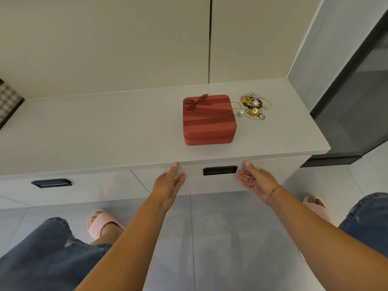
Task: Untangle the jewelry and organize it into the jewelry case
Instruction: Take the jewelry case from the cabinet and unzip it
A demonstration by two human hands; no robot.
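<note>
On the worktop [84, 131]: a shut case [209, 119], and a tangled heap of jewelry [252, 106] just right of it. Looks like the very start. Below the case: left hand [169, 181] and right hand [255, 178], both spread open, holding nothing, fingertips by the worktop edge. Next, most likely: reach up, open the case, pull the heap apart gently.

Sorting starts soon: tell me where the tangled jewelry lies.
In the head view, the tangled jewelry lies on the countertop, just right of the red case.
</note>
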